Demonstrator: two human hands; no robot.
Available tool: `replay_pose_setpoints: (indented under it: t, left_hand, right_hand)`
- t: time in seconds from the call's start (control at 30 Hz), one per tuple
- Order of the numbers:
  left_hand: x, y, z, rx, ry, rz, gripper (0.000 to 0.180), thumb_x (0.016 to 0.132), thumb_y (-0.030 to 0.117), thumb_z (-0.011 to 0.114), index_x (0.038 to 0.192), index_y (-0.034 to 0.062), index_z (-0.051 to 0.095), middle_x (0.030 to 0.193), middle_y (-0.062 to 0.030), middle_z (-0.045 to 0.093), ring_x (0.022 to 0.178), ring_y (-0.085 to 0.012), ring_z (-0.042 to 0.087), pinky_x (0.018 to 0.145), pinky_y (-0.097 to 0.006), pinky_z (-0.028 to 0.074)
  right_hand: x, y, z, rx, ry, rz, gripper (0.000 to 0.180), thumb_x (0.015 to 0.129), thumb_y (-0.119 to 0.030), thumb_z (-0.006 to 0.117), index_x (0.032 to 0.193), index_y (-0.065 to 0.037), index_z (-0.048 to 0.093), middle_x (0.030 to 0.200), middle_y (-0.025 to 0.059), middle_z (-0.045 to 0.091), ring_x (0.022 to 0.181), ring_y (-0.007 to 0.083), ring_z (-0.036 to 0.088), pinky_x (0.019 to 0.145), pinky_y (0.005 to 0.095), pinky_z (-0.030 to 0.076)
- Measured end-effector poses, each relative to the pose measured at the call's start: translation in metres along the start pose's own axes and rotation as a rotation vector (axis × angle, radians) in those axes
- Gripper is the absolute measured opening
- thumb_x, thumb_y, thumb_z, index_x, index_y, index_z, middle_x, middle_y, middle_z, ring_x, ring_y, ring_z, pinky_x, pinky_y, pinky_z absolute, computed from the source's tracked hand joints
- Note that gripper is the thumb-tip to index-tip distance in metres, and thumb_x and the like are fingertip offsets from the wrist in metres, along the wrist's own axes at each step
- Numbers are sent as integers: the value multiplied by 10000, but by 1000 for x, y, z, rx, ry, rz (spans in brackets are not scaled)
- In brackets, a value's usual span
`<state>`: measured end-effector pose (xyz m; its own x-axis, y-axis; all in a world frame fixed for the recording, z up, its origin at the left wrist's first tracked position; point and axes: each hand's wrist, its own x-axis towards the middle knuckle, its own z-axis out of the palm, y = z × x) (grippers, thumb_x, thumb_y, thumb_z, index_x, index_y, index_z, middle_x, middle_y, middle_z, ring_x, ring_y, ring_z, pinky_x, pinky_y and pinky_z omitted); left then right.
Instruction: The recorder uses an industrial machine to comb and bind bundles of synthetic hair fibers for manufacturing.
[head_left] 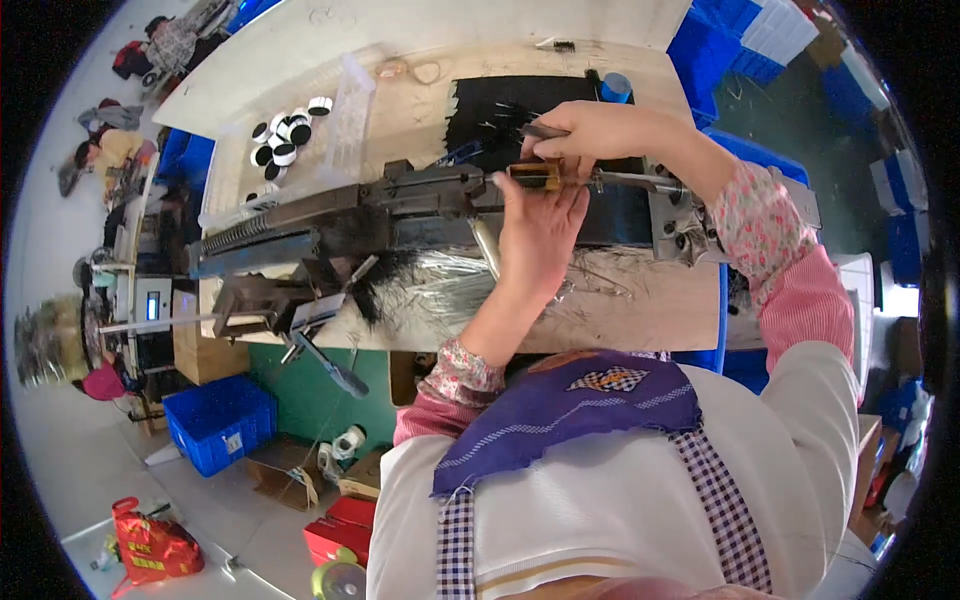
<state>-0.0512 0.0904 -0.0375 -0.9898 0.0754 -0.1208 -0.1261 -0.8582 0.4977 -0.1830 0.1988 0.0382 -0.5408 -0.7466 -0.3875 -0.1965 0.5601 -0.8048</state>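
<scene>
My left hand reaches up over the dark metal machine and pinches a small brass-coloured block on the machine's rod. My right hand comes in from the right above the same block, its fingers curled over a thin dark tool and touching the block's top. A steel rod runs right from the block. Below the machine lies a heap of thin silver wires and a tuft of black bristles.
A black mat lies behind the machine on the wooden bench. Black-and-white discs fill a clear tray at back left. A blue roll stands at the back. Blue crates, cardboard and red boxes sit on the floor. Other people work at far left.
</scene>
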Motion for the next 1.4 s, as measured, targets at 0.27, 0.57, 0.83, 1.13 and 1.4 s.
replay_pose_setpoints:
  t: [0.27, 0.57, 0.83, 1.13, 1.4]
  left_hand:
    - [-10, 29, -4, -380, -10, -59, 807, 916, 622, 365, 1326, -68, 290, 1314, -216, 409, 1310, -299, 351, 1109, -388, 307]
    - [-21, 19, -7, -317, 62, 66, 677, 949, 541, 390, 1261, -60, 375, 1289, -167, 463, 1279, -291, 396, 1138, -414, 263]
    - [-23, 26, -4, -176, 63, 46, 658, 962, 547, 354, 1299, -18, 372, 1318, -129, 450, 1272, -235, 403, 1125, -383, 269]
    - [-18, 30, -5, -153, 8, 66, 617, 961, 533, 374, 1200, -29, 459, 1236, -140, 506, 1208, -236, 461, 1092, -384, 321]
    - [-17, 30, -6, -255, -11, 41, 581, 963, 527, 374, 1161, -8, 484, 1163, -115, 543, 1147, -222, 499, 1057, -367, 357]
  right_hand:
    - [-27, 1, 58, -708, 630, -598, 318, 760, -104, 592, 1076, -75, 620, 871, 130, 530, 826, 287, 555, 746, 395, 451]
    - [-21, 5, 39, -353, 516, -396, 130, 789, -145, 645, 894, -93, 702, 772, 68, 600, 774, 227, 605, 741, 357, 422]
    - [-18, 4, 45, -615, 623, -600, 88, 748, -119, 657, 831, -103, 683, 739, 39, 585, 751, 218, 595, 763, 354, 398]
    - [-12, 5, 47, -682, 694, -668, 76, 738, -127, 662, 807, -112, 690, 712, 27, 581, 730, 212, 595, 794, 350, 399]
    - [-18, -4, 46, -700, 688, -625, 95, 742, -173, 655, 826, -129, 659, 738, 14, 551, 792, 190, 591, 774, 359, 407]
